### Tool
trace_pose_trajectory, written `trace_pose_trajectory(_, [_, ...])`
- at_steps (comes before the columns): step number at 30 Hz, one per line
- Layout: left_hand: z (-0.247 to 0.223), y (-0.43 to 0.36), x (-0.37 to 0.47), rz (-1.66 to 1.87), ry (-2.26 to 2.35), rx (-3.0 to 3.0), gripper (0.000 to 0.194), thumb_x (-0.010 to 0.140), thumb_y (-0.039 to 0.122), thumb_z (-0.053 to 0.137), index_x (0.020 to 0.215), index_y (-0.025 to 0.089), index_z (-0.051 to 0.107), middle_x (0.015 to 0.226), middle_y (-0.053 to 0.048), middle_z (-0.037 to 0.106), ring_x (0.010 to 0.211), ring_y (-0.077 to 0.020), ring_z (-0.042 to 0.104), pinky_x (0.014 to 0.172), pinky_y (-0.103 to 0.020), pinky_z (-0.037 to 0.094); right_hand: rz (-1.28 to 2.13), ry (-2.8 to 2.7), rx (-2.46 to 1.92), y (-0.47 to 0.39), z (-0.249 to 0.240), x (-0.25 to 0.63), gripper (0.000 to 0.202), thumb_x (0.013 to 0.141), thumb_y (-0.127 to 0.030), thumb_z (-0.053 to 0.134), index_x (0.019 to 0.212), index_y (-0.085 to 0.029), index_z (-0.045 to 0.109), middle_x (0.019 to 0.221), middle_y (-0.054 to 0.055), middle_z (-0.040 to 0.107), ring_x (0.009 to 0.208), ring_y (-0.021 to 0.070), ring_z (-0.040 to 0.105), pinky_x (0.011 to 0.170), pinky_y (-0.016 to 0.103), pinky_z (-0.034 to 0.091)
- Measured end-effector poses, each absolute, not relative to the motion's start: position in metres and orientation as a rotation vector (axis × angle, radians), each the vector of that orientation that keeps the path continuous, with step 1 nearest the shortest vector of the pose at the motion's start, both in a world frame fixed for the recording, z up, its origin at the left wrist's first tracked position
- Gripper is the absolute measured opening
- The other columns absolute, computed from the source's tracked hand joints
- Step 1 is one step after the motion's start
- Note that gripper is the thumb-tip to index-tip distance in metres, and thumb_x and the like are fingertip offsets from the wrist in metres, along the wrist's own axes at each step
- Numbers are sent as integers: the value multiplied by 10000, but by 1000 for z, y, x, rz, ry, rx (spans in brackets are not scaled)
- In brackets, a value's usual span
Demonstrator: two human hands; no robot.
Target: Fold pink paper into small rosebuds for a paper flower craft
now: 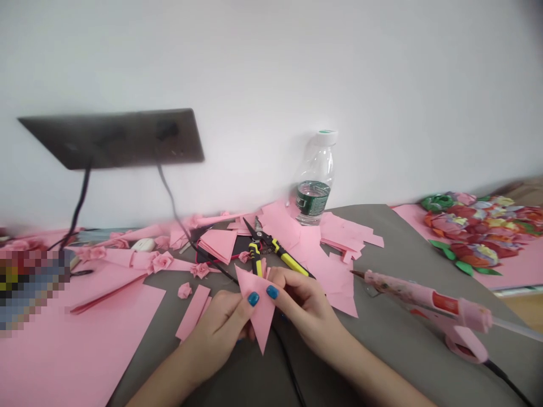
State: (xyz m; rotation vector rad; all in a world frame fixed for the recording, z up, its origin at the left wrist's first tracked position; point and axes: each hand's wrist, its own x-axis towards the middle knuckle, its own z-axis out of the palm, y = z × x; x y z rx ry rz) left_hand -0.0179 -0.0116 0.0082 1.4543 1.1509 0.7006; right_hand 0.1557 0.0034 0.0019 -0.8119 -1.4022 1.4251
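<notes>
Between both hands, low over the grey table, is a folded piece of pink paper (262, 316) with pointed ends. My left hand (224, 319) pinches its left side, thumb on top. My right hand (303, 302) grips the right side the same way. The fingers behind the paper are mostly hidden. Just beyond the hands lie scissors or pliers with yellow and black handles (291, 260), partly covered by my right hand. Cut pink paper pieces (333, 271) lie around them. A small folded pink paper rose (185, 290) rests left of my left hand.
A pink hot glue gun (432, 302) lies at the right, its cord trailing off. A clear bottle (316, 181) stands against the wall. Colourful paper flowers (479, 232) sit far right. Large pink sheets (76, 350) cover the left. Black cords run from a wall socket panel (139, 138).
</notes>
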Motion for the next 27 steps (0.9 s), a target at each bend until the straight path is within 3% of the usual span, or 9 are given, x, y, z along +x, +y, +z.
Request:
trace_pose_trajectory(9, [9, -13, -18, 811, 1227, 1582, 519, 963, 508, 460, 561, 192, 549, 563, -19, 566, 571, -165, 505, 538, -263, 387, 1436, -1517, -795, 5, 5, 153, 441, 964, -522, 511, 667, -196, 506, 631, -25, 414, 588, 128, 343, 553, 253, 331])
trace_pose_trajectory(18, [7, -11, -19, 891, 1223, 1571, 493, 971, 470, 453, 578, 182, 527, 576, 2, 508, 555, -139, 434, 509, -255, 337, 1476, -1585, -737, 3, 7, 155, 381, 1001, -404, 474, 686, -191, 505, 647, -32, 384, 607, 123, 315, 573, 253, 300])
trace_pose_trajectory(23, [14, -4, -20, 1039, 1352, 1513, 481, 936, 447, 496, 552, 214, 323, 553, 53, 288, 523, -117, 276, 497, -265, 258, 1469, -1646, -801, 2, 7, 156, 439, 1001, -429, 457, 634, -197, 395, 636, -35, 321, 601, 124, 293, 563, 275, 250])
trace_pose_trajectory(27, [15, -3, -20, 1091, 1389, 1473, 447, 922, 415, 492, 555, 217, 332, 567, 45, 311, 544, -127, 305, 514, -273, 272, 1476, -1654, -791, 2, 8, 156, 434, 1004, -428, 452, 642, -200, 379, 643, -36, 317, 607, 124, 290, 570, 279, 247])
